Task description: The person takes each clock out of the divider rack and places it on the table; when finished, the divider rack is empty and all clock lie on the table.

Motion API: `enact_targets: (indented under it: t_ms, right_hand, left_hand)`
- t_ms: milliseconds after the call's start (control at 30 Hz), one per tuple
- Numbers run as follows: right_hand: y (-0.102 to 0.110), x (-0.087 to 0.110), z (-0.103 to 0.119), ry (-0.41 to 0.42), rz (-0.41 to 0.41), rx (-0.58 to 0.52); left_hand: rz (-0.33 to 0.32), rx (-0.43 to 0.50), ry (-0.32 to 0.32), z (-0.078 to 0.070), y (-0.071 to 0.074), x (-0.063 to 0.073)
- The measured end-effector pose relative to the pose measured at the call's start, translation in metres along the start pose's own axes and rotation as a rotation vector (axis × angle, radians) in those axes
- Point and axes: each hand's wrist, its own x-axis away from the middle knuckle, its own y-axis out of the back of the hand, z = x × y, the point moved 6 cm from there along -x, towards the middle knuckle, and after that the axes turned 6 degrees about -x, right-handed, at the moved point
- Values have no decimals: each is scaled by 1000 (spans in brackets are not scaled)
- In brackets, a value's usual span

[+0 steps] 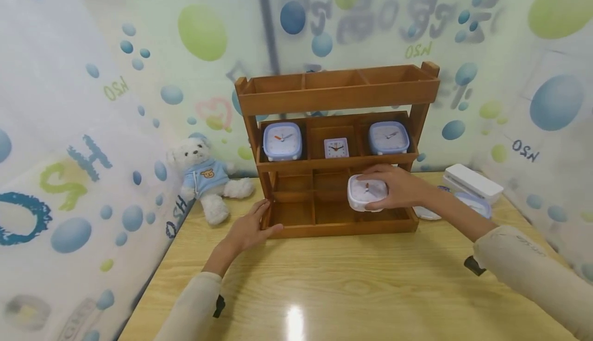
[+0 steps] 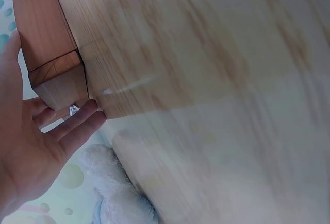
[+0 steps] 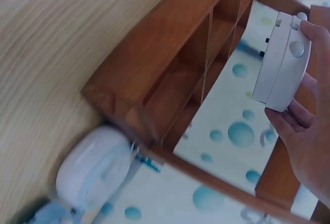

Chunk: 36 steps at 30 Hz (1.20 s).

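Note:
My right hand (image 1: 400,184) grips a white square alarm clock (image 1: 363,191) in front of the shelf's lower right compartments. In the right wrist view the clock (image 3: 281,62) shows its side, held between thumb and fingers. My left hand (image 1: 247,227) rests at the lower left corner of the brown wooden shelf (image 1: 340,229), fingers along its side and thumb extended past the front. On the middle tier stand a blue-framed clock (image 1: 282,142) at left, a small pale purple clock (image 1: 336,149) in the centre and another blue-framed clock (image 1: 389,138) at right.
A white teddy bear (image 1: 204,176) in a blue hoodie sits left of the shelf. At right a white box (image 1: 472,182) and a pale clock (image 1: 477,205) lie on the wooden table (image 1: 324,284), partly behind my right forearm. Patterned curtains (image 1: 199,32) surround the table.

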Motion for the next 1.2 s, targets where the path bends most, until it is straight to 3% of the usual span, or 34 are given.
enact_targets:
  t_ms: [167,400,667,1000,1200]
  right_hand:
    - [22,22,-13,18,-46,51]
    - [50,63,-25,-38,-66,120]
    - [66,105,-42,-79,-110,153]
    - [57,148,-65,-248,-80,128]
    - [37,164,-73,-220,-71,136]
  left_hand:
    - [0,10,-16,-2,0,-1]
    - [7,17,-20,-2,2,-1]
    - [-5,-3,-21,3,6,4]
    - [-6,-13,-34,1,6,0]
    - [4,-10,-37,-2,1,-3]
